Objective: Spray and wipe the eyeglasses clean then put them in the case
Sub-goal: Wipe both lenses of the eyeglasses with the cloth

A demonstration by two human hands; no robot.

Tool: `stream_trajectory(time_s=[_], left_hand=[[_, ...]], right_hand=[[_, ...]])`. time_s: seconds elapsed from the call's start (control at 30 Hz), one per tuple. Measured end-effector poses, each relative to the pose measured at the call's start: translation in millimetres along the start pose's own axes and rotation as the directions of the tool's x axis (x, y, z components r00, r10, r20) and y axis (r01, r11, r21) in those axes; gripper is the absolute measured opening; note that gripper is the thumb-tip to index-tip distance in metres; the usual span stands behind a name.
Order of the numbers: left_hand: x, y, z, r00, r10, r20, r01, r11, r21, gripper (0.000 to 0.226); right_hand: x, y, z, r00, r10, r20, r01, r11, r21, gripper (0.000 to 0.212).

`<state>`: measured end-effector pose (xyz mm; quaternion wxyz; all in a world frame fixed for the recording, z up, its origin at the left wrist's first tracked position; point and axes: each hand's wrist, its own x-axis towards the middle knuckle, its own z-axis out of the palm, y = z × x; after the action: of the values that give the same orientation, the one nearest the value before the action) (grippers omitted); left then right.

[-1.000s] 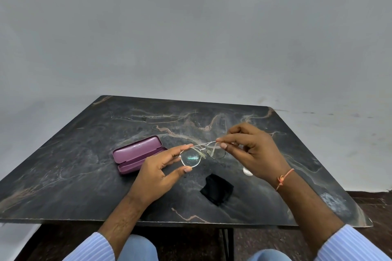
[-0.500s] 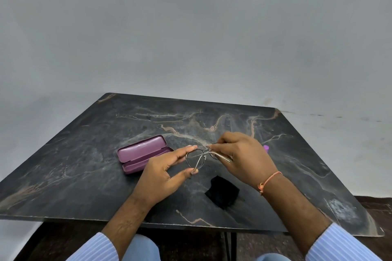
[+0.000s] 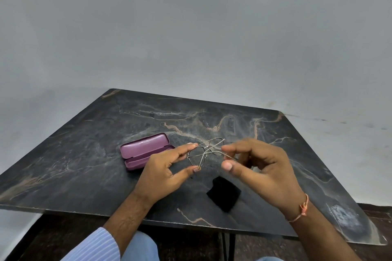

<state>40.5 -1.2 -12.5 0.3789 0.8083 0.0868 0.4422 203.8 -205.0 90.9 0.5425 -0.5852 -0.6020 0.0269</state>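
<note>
The left hand (image 3: 163,172) pinches the glasses (image 3: 204,151) at the near lens rim, forefinger on top and thumb below. The right hand's (image 3: 265,167) fingers (image 3: 228,166) are curled around the glasses' far end; its forefinger seems to touch a temple arm, the thumb hangs just below, and motion blur keeps me from telling whether it really grips. The glasses are thin metal, held above the desk (image 3: 84,167) between the two hands, with both temple arms folded and crossing over each other.

Just left of the left hand the purple case (image 3: 141,150) lies open on the desk, lid tipped back, its tray partly hidden behind the knuckles. A black cloth (image 3: 223,194) lies crumpled on the desk, below the glasses and nearer the person. The right wrist wears an orange thread band (image 3: 302,210). Striped blue sleeves (image 3: 99,246) show at the bottom edge. The desk is dark marble with pale veins, standing before a grey wall (image 3: 191,38).
</note>
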Motion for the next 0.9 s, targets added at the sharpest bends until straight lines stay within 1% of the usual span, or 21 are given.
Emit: stream_trajectory(time_s=[0.1,0.2,0.27,0.43,0.53,0.73,0.9], left_hand=[[-1.1,0.4,-0.3,1.0,0.008,0.0,-0.008,1.0,-0.005,0.063],[-1.0,0.9,-1.4,1.0,0.009,0.001,-0.009,1.0,-0.009,0.063],[-1.2,2.5,-1.6,1.0,0.006,0.001,-0.006,1.0,-0.022,0.062],[-1.1,3.6,-1.9,1.0,0.005,-0.003,-0.005,0.999,-0.044,0.061],[-1.1,2.8,-1.8,1.0,-0.007,-0.015,0.006,0.998,-0.061,0.06],[-0.8,0.9,-1.3,0.999,-0.022,-0.031,0.02,0.997,-0.079,0.06],[-0.5,-0.1,-1.9,0.999,-0.025,-0.039,0.022,0.997,-0.075,0.06]], right_hand=[[-1.4,0.8,2.8,0.998,0.042,-0.038,-0.037,0.991,0.127,0.009],[-2.2,3.1,5.2,0.986,0.153,-0.062,-0.134,0.96,0.246,0.012],[-2.2,7.1,6.2,0.975,0.206,-0.078,-0.18,0.949,0.257,0.013],[2.1,21.6,4.4,0.949,0.284,-0.135,-0.242,0.934,0.264,0.014],[5.6,30.2,3.9,0.94,0.306,-0.152,-0.266,0.935,0.234,0.012],[9.1,57.7,8.2,0.937,0.298,-0.181,-0.291,0.955,0.065,0.01],[11.1,70.7,17.2,0.957,0.204,-0.206,-0.235,0.962,-0.138,0.008]])
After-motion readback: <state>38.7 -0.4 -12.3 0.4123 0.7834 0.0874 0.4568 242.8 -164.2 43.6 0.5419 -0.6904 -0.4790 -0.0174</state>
